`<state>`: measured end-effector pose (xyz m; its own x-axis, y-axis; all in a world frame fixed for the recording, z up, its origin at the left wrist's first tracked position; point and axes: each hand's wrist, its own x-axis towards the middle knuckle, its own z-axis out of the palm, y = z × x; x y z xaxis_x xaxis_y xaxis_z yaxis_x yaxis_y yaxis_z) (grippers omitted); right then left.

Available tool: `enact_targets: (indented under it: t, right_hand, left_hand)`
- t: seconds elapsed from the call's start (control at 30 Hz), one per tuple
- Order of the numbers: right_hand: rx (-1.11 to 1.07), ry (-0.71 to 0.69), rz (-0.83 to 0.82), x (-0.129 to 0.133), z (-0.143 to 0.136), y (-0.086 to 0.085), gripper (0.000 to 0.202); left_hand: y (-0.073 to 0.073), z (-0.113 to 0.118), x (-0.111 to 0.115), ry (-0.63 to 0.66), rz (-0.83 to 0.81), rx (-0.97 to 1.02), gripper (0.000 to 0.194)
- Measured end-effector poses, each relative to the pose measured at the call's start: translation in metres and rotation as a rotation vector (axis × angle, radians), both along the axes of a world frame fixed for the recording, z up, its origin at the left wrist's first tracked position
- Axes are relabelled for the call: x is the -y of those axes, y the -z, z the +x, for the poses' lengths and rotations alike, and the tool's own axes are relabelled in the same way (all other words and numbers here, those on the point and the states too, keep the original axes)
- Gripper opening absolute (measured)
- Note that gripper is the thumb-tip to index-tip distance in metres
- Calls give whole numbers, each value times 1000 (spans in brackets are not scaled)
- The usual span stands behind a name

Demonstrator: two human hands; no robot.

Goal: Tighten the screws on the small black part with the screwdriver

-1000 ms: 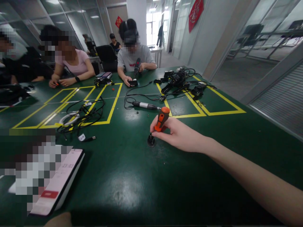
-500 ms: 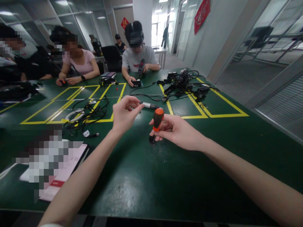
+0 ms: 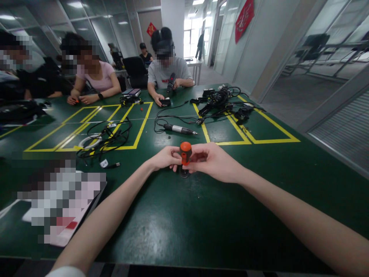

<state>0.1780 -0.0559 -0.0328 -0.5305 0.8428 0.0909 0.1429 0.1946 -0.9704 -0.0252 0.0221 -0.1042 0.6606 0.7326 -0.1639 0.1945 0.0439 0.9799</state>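
Observation:
A screwdriver with an orange and dark handle (image 3: 185, 151) stands nearly upright over a small round black part (image 3: 184, 173) on the green table (image 3: 161, 227). My right hand (image 3: 213, 161) wraps its fingers round the lower handle from the right. From the left, my left hand (image 3: 165, 158) has its fingers pinched together beside the handle's lower end, above the black part. Whether they grip the tool or the part is hidden. Beyond both hands lies a grey and black pen-shaped electric screwdriver (image 3: 179, 129) with its cord.
Black cables (image 3: 220, 100) are heaped at the back right, and more cables (image 3: 115, 134) lie left beside a white coil. A pink notebook (image 3: 65, 227) is at the near left. Yellow tape (image 3: 141, 130) marks the table. Across it, a person (image 3: 170, 73) holds a power tool.
My left hand has come down and right, from near the pen-shaped tool to the orange-topped screwdriver. That screwdriver is now more upright and slightly further left in my right hand.

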Motion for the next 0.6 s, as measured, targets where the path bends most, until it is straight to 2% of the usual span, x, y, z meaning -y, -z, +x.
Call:
enact_targets:
  t: [0.17, 0.33, 0.43, 0.6]
  right_hand:
    - [24, -15, 33, 1, 1, -3, 15]
    - [-53, -52, 15, 3, -2, -3, 17]
    - [-87, -12, 6, 3, -3, -1, 28]
    - [-76, 25, -57, 0, -2, 0, 32]
  left_hand:
    - [-1, -8, -6, 150, -96, 29, 37]
    - [-5, -14, -9, 273, -180, 44, 26]
    - [-8, -14, -9, 297, -158, 11, 25]
    - [-9, -13, -8, 292, -147, -9, 37]
